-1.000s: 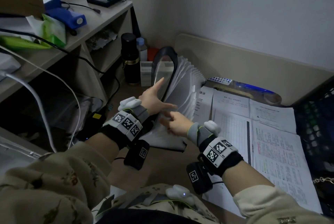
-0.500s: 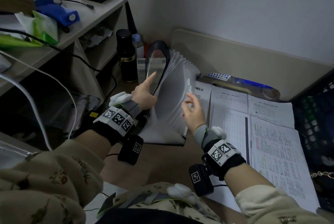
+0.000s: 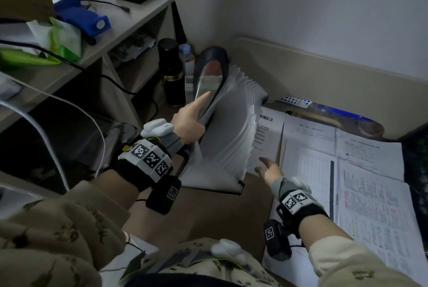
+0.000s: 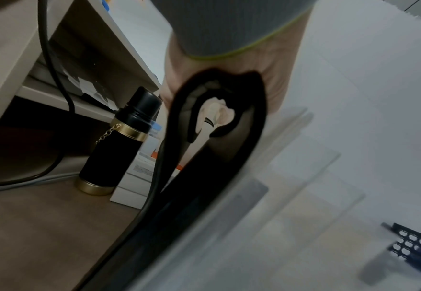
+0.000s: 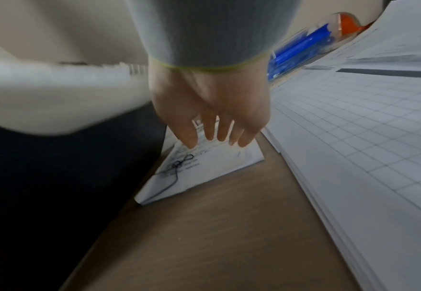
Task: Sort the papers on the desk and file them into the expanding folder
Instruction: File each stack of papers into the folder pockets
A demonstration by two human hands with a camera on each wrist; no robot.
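Observation:
The expanding folder (image 3: 227,129) stands fanned out on the desk, with white pockets and a black-rimmed clear front flap (image 4: 204,177). My left hand (image 3: 192,117) grips that flap at its left edge, the index finger lying straight along it and the other fingers curled behind. My right hand (image 3: 266,164) hovers open, fingers straight, just right of the folder's lower corner. It is above a printed sheet (image 5: 204,167) that lies half under the folder. Several more papers (image 3: 370,194) are spread over the right of the desk, among them a gridded sheet (image 5: 353,128).
A black flask (image 3: 170,71) and small bottles stand behind the folder, by the shelf unit (image 3: 111,39). A clear pouch with a blue pen (image 3: 335,115) lies by the back board. A black mesh basket (image 3: 416,159) is at the right edge. Cables hang at the left.
My right hand has come off the folder's dividers and dropped down and to the right, over the sheet beside the folder. The left hand keeps hold of the flap.

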